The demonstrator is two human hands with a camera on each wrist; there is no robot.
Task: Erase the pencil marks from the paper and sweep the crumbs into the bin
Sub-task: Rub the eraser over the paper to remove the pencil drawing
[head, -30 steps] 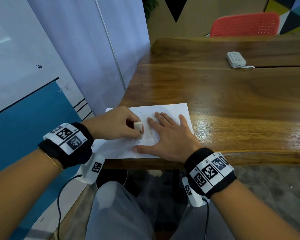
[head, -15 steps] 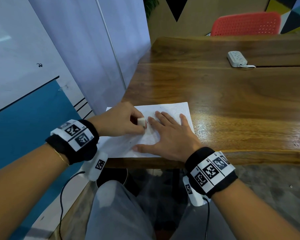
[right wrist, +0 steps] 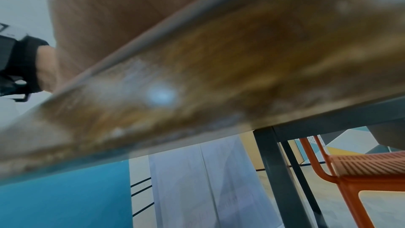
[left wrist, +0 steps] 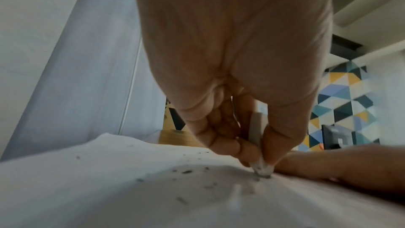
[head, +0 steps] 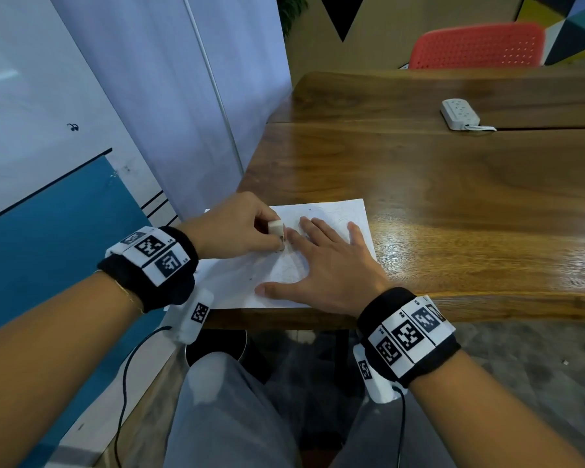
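Note:
A white sheet of paper [head: 331,214] with faint pencil marks lies at the near left corner of the wooden table [head: 453,184]. My left hand [head: 240,228] pinches a white eraser [head: 276,228] and presses its tip on the paper. In the left wrist view the eraser [left wrist: 256,127] stands between thumb and fingers, and dark crumbs [left wrist: 186,172] lie scattered on the paper [left wrist: 109,179]. My right hand [head: 325,265] lies flat on the paper with fingers spread, just right of the eraser. The right wrist view shows only the table's edge [right wrist: 197,84] from below.
A white power strip [head: 460,113] lies far back on the table. A red chair [head: 477,45] stands behind the table, and its seat [right wrist: 361,166] shows under the table. A dark round bin [head: 217,346] sits on the floor under the table corner, by my knee.
My left hand has moved the eraser back and forth a short way over the paper beside my right fingers. The right hand has stayed flat in place.

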